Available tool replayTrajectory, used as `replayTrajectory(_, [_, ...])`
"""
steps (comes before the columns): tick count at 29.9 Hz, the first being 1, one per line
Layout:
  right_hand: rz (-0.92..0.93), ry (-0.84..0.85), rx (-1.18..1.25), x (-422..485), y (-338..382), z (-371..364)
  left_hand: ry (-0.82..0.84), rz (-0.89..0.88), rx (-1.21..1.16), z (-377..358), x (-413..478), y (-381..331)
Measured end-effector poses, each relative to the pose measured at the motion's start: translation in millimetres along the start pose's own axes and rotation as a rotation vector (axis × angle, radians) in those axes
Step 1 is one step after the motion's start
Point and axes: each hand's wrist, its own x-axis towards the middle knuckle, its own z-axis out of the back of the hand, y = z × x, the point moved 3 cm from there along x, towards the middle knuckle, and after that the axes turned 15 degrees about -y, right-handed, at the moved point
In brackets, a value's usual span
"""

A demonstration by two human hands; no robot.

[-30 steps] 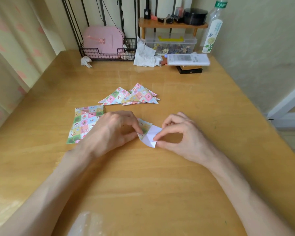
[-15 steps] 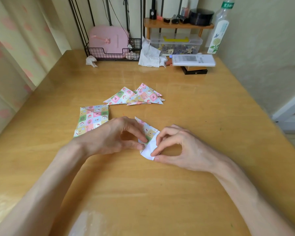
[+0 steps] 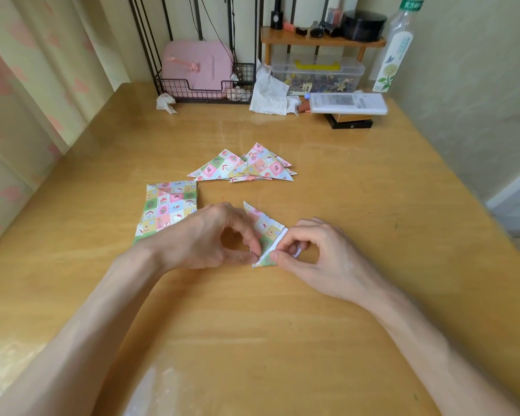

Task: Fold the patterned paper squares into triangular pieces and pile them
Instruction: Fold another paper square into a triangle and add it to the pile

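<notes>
Patterned paper (image 3: pixel 263 228) between both hands' fingers (image 3: pixel 254 235)

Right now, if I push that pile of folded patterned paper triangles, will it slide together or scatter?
Probably scatter: the pile of folded patterned paper triangles is loosely fanned, corners sticking out. The pieces look thin and light, so they likely slip easily on the glossy wooden table.

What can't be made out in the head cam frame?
All in the head view:
pile of folded triangles: count unclear, pieces overlap.
stack of patterned squares: sheet count hidden; near corner covered by left hand.
paper being folded: right part covered by right hand fingers.
white box: print blurred.
bottle: cap cut by top edge.
</notes>
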Motion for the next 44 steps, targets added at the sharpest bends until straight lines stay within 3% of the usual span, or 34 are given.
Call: replayTrajectory(44, [-0.113, -0.095, -0.142, 0.6, -1.6, -7.9, 0.035, 0.054, -0.054, -0.1, -0.4, 1.2])
